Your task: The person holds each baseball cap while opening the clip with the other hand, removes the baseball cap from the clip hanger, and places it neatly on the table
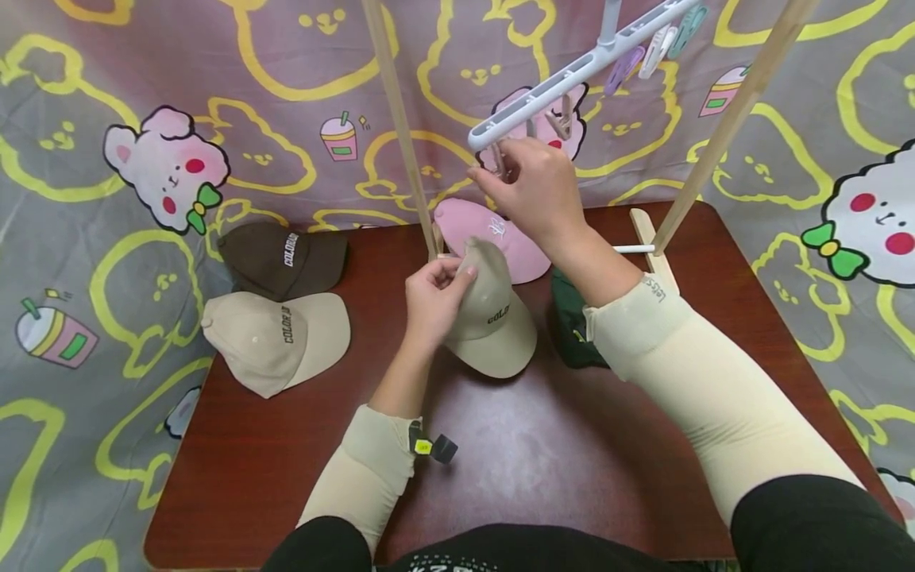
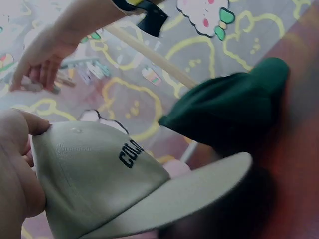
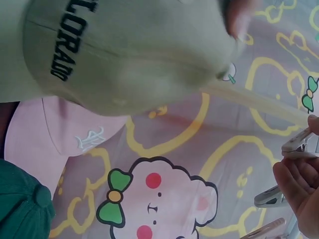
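My left hand (image 1: 433,306) pinches the back edge of a khaki baseball cap (image 1: 486,310) with dark lettering, holding it over the middle of the table, brim toward me. In the left wrist view the thumb and fingers grip the khaki cap's (image 2: 94,169) edge. Higher up, my right hand (image 1: 541,187) pinches a pale clothes clip (image 1: 499,161) at the near end of a light grey hanging rack (image 1: 550,91). The right wrist view has this clip (image 3: 296,145) between thumb and fingers, apart from the cap. Whether its jaws are spread is hard to see.
Brown (image 1: 253,258) and beige (image 1: 264,338) caps lie at the left of the table (image 1: 286,477). Behind the held cap is a pink cap (image 1: 465,222); a dark green cap (image 1: 568,318) lies right. Wooden poles (image 1: 736,119) flank the rack. More clips (image 1: 658,52) hang from it.
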Tool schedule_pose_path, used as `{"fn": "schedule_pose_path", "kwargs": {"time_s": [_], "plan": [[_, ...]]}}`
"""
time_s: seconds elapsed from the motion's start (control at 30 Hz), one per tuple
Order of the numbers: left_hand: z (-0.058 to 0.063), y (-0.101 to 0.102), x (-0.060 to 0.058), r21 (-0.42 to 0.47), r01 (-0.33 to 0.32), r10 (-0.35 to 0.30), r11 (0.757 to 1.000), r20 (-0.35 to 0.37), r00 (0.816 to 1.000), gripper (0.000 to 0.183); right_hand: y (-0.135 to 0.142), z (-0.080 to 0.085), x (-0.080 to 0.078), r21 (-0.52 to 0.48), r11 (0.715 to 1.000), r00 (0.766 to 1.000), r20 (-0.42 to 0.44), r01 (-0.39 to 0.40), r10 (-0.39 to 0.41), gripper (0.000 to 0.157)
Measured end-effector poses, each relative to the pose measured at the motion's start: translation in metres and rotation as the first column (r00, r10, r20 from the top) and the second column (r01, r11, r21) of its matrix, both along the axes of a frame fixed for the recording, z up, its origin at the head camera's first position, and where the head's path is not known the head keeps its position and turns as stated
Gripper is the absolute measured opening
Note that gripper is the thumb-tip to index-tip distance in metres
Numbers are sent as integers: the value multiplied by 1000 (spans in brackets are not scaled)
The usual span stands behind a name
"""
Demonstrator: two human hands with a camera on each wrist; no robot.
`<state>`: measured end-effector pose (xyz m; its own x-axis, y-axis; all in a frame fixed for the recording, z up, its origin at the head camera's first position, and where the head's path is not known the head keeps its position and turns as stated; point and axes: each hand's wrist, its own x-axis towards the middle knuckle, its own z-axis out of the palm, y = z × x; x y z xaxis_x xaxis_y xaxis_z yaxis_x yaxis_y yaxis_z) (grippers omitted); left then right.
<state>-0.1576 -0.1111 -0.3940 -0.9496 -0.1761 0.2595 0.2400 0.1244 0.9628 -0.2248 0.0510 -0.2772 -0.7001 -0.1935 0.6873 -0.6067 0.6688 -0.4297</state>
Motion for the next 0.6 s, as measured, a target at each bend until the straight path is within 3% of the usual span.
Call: {"fn": "schedule_pose_path", "kwargs": {"time_s": [0.2,0.4,0.6], "plan": [[-23,-3,21,142,-73,73,987,7,997,16,4,-1,3,-17,1000,999,41,-4,5,40],[-45,-3,34,293,-149,130,945,81,988,10,9,-3,2,-41,999,998,60,-19,21,38],[-61,-7,42,275,-157,109,949,179,978,8,16,-9,3,-65,997,993,110,-31,38,35]]}}
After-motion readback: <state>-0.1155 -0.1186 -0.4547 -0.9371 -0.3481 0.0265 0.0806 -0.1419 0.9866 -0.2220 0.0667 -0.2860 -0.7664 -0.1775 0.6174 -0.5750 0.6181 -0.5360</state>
